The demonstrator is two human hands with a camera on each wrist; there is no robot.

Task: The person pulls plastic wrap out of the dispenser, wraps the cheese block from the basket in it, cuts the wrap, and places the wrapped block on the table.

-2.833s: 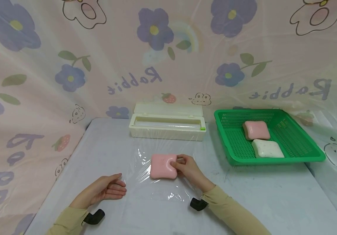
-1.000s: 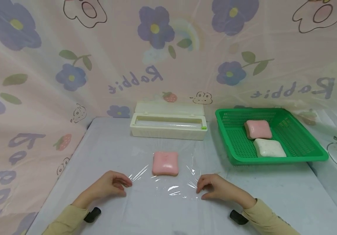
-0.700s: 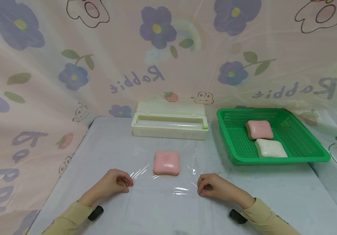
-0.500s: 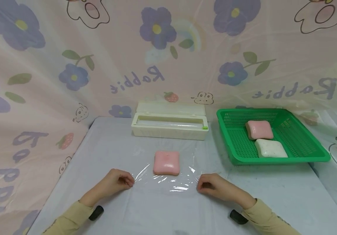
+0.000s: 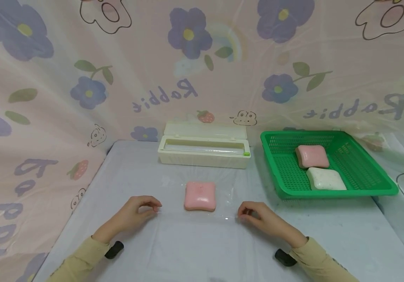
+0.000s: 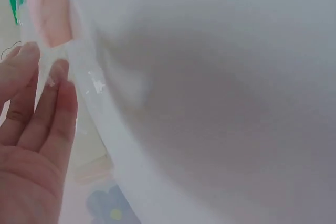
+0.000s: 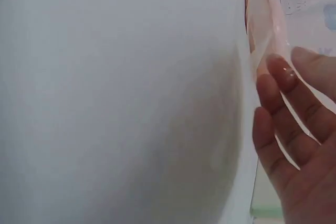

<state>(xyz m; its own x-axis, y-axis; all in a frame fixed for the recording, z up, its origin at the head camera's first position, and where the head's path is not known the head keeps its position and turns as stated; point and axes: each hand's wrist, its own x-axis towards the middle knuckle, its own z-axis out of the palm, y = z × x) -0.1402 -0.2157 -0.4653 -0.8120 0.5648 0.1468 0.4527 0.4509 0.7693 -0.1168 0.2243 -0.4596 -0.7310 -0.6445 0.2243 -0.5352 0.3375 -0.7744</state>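
A pink bar of soap (image 5: 200, 196) lies on a sheet of clear plastic wrap (image 5: 173, 215) in the middle of the table. My left hand (image 5: 133, 215) pinches the near left corner of the wrap between thumb and fingers. At the near right corner, my right hand (image 5: 263, 221) pinches the film the same way. Both hands stay apart from the soap. In the left wrist view the film glints by the fingertips, with the soap (image 6: 50, 9) beyond. The right wrist view has the soap (image 7: 261, 19) past the fingers, partly behind film.
Behind the soap stands a cream wrap dispenser (image 5: 203, 159), lid up, with a roll inside and a small green piece at its right end. A green basket (image 5: 276, 184) at the right holds a pink soap (image 5: 312, 156) and a white soap (image 5: 326, 179). A patterned curtain (image 5: 223, 86) hangs behind.
My right hand has let go of the soap and moved to the wrap's near right corner. Both hands have taken hold of the film, and its near edge has shifted toward the soap.
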